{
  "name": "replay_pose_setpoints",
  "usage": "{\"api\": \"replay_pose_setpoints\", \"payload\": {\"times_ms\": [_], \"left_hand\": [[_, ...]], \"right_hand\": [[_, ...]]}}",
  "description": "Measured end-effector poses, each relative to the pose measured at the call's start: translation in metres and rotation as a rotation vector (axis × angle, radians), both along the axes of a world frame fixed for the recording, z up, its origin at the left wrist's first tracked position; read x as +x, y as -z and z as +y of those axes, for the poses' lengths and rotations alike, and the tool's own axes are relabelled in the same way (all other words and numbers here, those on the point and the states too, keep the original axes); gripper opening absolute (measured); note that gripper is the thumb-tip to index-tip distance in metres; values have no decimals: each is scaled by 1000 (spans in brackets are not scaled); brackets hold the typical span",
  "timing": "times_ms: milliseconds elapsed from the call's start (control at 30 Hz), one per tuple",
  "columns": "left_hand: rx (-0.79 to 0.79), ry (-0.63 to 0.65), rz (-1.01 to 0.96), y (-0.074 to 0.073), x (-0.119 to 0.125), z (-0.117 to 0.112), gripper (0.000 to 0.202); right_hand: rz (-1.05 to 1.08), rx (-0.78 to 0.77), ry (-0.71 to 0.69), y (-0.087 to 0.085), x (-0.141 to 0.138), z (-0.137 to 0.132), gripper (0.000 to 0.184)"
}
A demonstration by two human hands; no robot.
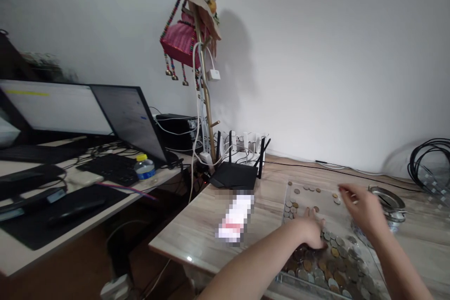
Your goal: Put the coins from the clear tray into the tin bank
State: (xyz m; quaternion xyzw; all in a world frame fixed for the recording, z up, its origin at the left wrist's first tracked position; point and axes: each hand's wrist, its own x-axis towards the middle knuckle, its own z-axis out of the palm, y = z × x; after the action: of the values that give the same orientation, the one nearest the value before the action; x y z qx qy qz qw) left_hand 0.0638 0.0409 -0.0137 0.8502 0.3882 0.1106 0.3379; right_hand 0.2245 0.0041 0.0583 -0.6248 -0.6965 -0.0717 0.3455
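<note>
Many loose coins (pixel 328 267), silver and brassy, lie in a clear shallow tray (pixel 286 195) on the wooden table. They are thickest at the tray's near side, with a few scattered toward the far edge. My left hand (pixel 311 230) reaches down among the coins, fingers apart, near a small group at the tray's left side. Over the tray's right part, my right hand (pixel 363 206) is raised with its fingertips pinched together; whatever they hold, if anything, is too small to make out. Just beyond that wrist stands a round tin (pixel 388 199) with a slotted metal top, partly hidden by the hand.
A blurred-out bright object (pixel 235 218) lies left of the tray, in front of a black router (pixel 235 176). Coiled black cable (pixel 429 164) sits at the far right. Left, another desk holds monitors (pixel 126 117), a mouse (pixel 79 204) and a yellow-capped bottle (pixel 144 167).
</note>
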Motion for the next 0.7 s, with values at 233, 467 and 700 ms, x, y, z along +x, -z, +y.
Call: {"api": "replay_pose_setpoints", "payload": {"times_ms": [233,467,700], "left_hand": [[-73,-12,-51,-8,0,-2,64],[-22,-185,-253,-15,-10,-43,28],[197,15,-12,-12,-31,-78,18]], "right_hand": [[-388,-728,-295,50,-23,32,46],[-374,-834,-179,59,-19,-15,60],[-289,-778,-199,54,-20,-74,51]]}}
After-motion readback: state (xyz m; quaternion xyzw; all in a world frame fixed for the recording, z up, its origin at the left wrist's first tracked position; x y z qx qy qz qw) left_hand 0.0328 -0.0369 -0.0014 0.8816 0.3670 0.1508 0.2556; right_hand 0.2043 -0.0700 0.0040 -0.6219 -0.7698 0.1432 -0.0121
